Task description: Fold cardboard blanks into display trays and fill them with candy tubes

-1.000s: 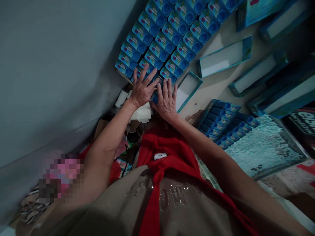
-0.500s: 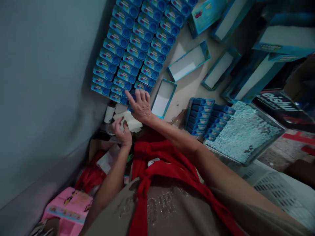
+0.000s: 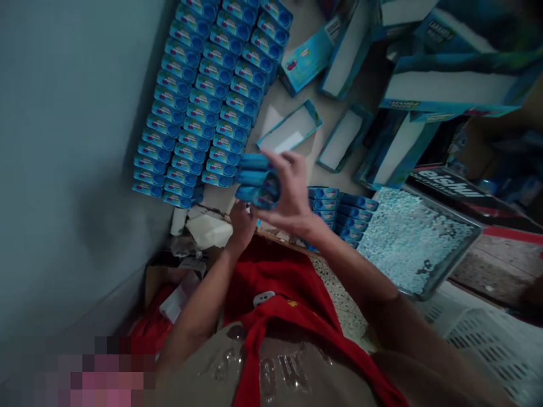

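Observation:
Several small blue packs (image 3: 253, 178) are gathered between my hands above the table's near edge. My right hand (image 3: 292, 189) is curved around their right side, with fingers over the top and thumb below. From underneath, my left hand (image 3: 241, 220) meets their lower end with its fingers bent in; its fingertips are partly hidden. To the left, long rows of matching blue packs (image 3: 199, 116) are stacked against the wall. An open blue box with a white inside (image 3: 292, 127) lies just beyond my right hand.
More open blue boxes (image 3: 345, 138) lie across the right of the table. A clear tray of small pale blue pieces (image 3: 411, 243) stands at the right, beside shorter rows of packs (image 3: 352, 217). Below it is a white perforated crate (image 3: 479, 345). The wall (image 3: 76, 169) bounds the left.
Both hands have come together around several blue packs, with my right hand now turned sideways. The open box that was beside my right hand is no longer seen there. The view has shifted.

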`<state>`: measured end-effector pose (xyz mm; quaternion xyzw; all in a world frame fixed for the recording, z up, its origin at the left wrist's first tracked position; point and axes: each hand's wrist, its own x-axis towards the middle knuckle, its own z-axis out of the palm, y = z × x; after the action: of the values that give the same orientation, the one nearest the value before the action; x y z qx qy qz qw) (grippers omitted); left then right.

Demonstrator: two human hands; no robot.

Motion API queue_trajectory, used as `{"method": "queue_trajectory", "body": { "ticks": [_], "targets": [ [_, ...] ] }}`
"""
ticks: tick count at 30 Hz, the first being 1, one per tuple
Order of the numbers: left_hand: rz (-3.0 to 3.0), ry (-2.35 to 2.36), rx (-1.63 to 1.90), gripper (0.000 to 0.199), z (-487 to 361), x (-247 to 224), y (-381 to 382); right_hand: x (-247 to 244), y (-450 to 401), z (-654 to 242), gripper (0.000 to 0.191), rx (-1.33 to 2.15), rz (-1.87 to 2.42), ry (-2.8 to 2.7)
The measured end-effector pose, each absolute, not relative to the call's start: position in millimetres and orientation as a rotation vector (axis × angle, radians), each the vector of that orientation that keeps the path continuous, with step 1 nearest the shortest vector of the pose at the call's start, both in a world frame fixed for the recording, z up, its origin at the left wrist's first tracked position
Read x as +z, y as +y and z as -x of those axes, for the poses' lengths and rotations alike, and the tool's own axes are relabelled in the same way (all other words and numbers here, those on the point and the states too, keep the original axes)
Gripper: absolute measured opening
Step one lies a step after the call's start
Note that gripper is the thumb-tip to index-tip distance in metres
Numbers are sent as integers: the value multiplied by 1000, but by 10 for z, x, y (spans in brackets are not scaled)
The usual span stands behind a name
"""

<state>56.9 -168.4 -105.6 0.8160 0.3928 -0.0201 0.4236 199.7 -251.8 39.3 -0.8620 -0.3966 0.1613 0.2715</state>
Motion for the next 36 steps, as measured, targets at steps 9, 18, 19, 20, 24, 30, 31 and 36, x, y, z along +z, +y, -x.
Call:
{"method": "queue_trajectory", "body": {
  "ticks": [9, 18, 19, 20, 24, 30, 31, 36],
  "targets": [
    [-2453, 142, -120, 37, -2111, -1244, -1232, -409, -2788, -3762, 104, 177, 2326, -599],
    [-2615, 211, -403, 37, -2468, -1309, -1840, -718, -2639, -4246, 95, 285, 2689, -670],
    [-2613, 235, -408, 37, -2482, -1307, -1906, -657, -2604, -4216, 98, 308, 2718, -719],
    [-2610, 264, -416, 36, -2492, -1312, -1960, -595, -2567, -4176, 104, 340, 2743, -773],
    [-2571, 341, -421, 37, -2495, -1381, -2077, -412, -2412, -4045, 120, 444, 2844, -884],
    [-2501, 343, -392, 43, -2479, -1453, -2096, -382, -2275, -4180, 118, 611, 2824, -973],
    [-2498, 347, -395, 43, -2482, -1449, -2095, -394, -2279, -4189, 119, 608, 2826, -994],
    [-2491, 404, -459, 41, -2488, -1432, -2101, -518, -2377, -4087, 117, 484, 2813, -1086]
  ]
}}
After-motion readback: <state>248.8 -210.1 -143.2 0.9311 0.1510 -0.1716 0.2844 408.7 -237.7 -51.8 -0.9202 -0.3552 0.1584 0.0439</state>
